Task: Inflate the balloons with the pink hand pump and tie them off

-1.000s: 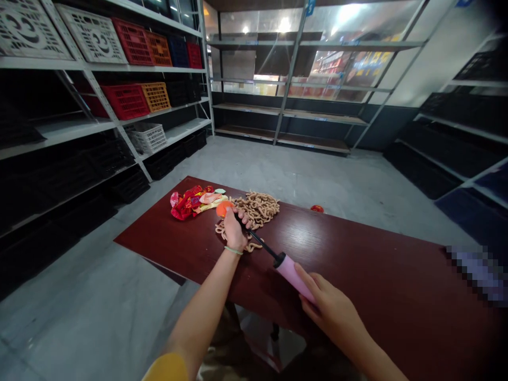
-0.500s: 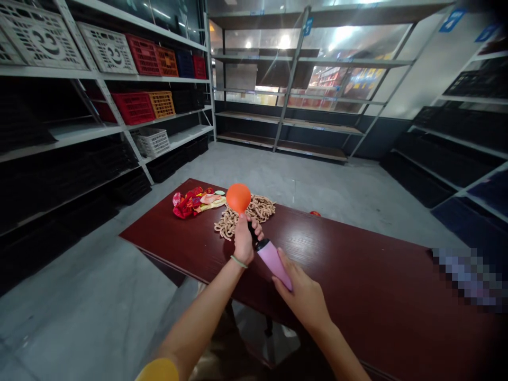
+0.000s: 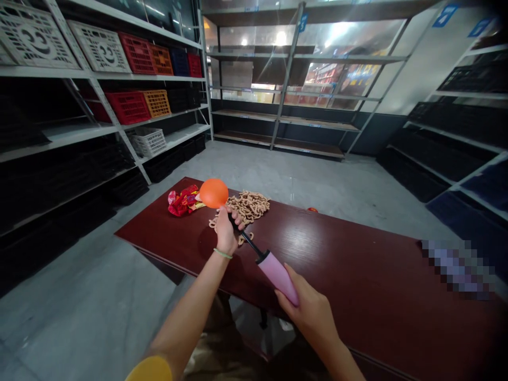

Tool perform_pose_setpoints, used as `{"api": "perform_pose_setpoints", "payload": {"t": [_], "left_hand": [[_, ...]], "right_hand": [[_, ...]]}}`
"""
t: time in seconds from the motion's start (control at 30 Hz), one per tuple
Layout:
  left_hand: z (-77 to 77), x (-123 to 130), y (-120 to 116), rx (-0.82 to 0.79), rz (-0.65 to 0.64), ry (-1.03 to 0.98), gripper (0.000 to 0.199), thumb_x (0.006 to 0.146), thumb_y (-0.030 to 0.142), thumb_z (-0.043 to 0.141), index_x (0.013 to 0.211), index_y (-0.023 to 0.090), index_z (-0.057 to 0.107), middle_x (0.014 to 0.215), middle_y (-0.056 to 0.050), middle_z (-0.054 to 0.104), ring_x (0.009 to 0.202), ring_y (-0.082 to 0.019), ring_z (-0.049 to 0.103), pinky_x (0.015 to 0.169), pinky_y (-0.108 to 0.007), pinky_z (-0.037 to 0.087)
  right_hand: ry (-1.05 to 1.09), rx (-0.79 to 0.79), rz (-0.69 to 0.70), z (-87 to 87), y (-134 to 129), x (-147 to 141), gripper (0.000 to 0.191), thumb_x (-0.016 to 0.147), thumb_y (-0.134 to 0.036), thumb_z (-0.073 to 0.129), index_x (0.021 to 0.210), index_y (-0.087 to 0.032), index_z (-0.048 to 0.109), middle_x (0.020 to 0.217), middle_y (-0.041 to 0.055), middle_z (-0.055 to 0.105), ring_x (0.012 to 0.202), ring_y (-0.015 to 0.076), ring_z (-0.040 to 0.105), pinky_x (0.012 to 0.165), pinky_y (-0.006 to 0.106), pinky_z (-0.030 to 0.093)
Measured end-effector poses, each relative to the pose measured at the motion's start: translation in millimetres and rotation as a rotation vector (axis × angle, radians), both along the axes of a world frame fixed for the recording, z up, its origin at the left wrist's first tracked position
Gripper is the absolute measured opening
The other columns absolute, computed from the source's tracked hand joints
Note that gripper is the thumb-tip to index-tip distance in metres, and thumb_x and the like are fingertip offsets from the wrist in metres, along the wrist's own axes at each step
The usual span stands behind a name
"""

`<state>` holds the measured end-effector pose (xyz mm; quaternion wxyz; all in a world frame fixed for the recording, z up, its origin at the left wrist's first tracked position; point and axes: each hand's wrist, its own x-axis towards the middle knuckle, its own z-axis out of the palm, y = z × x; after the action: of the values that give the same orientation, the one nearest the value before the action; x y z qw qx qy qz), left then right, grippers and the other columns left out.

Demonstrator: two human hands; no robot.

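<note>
My left hand (image 3: 226, 230) holds the orange balloon (image 3: 214, 193) and black end (image 3: 234, 222) of the pump (image 3: 262, 257) over the table (image 3: 337, 264); my right hand (image 3: 311, 307) grips its pink barrel (image 3: 278, 276). I'd push straight (balloon pinched snug).

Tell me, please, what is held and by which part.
Left grip: hand pump by its black end, orange balloon by its neck. Right grip: the pump's pink barrel.

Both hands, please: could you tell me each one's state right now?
Left hand: closed on the pump's black end, orange balloon at thumb.
Right hand: closed around its pink barrel.
</note>
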<state>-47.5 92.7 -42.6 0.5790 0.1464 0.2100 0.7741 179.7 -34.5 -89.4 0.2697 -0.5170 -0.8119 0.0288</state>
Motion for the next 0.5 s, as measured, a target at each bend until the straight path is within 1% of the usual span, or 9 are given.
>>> {"api": "perform_pose_setpoints", "payload": {"t": [0.13, 0.2, 0.27, 0.4, 0.5], "left_hand": [[-14.4, 31, -19, -0.046, -0.063, 0.041, 0.028, 0.091, 0.045, 0.056, 0.080, 0.020, 0.045, 0.065, 0.005, 0.039, 0.046, -0.007, 0.038, 0.039, -0.018, 0.032], [-15.8, 36, -23, -0.073, -0.082, 0.050, 0.028, 0.091, 0.044, 0.055, 0.080, 0.020, 0.045, 0.064, 0.005, 0.039, 0.045, -0.007, 0.037, 0.038, -0.017, 0.031], [-11.4, 30, -23, -0.081, -0.080, 0.062, 0.027, 0.092, 0.043, 0.054, 0.080, 0.020, 0.045, 0.063, 0.005, 0.038, 0.044, -0.007, 0.036, 0.037, -0.017, 0.030], [4.6, 0, -11, -0.040, -0.028, 0.074, 0.026, 0.094, 0.041, 0.051, 0.079, 0.020, 0.045, 0.062, 0.005, 0.036, 0.044, -0.007, 0.037, 0.036, -0.017, 0.029], [9.8, -19, -3, -0.030, -0.003, 0.060, 0.026, 0.095, 0.039, 0.050, 0.078, 0.020, 0.044, 0.062, 0.005, 0.035, 0.044, -0.006, 0.036, 0.036, -0.017, 0.029]], "right_hand": [[0.005, -0.009, -0.031, 3.0, 11, -19, 0.052, 0.091, -0.036, 0.054, 0.140, -0.022, 0.043, 0.117, 0.0114, 0.069, 0.095, 0.0256, 0.071, 0.074, 0.035, 0.060], [0.013, -0.014, -0.009, 3.5, 11, -23, 0.054, 0.091, -0.036, 0.053, 0.142, -0.022, 0.040, 0.119, 0.0113, 0.068, 0.097, 0.0254, 0.070, 0.074, 0.035, 0.060], [0.022, -0.022, 0.037, 3.3, 7, -21, 0.057, 0.092, -0.037, 0.052, 0.145, -0.022, 0.036, 0.121, 0.0111, 0.067, 0.101, 0.0247, 0.069, 0.078, 0.036, 0.060], [0.022, 0.003, 0.114, 1.8, -8, -1, 0.061, 0.093, -0.034, 0.052, 0.149, -0.023, 0.030, 0.126, 0.0113, 0.064, 0.109, 0.0237, 0.066, 0.087, 0.036, 0.057], [0.006, 0.031, 0.123, 0.1, -16, 13, 0.061, 0.093, -0.032, 0.053, 0.149, -0.023, 0.030, 0.127, 0.0116, 0.064, 0.108, 0.0239, 0.066, 0.087, 0.035, 0.057]]}}
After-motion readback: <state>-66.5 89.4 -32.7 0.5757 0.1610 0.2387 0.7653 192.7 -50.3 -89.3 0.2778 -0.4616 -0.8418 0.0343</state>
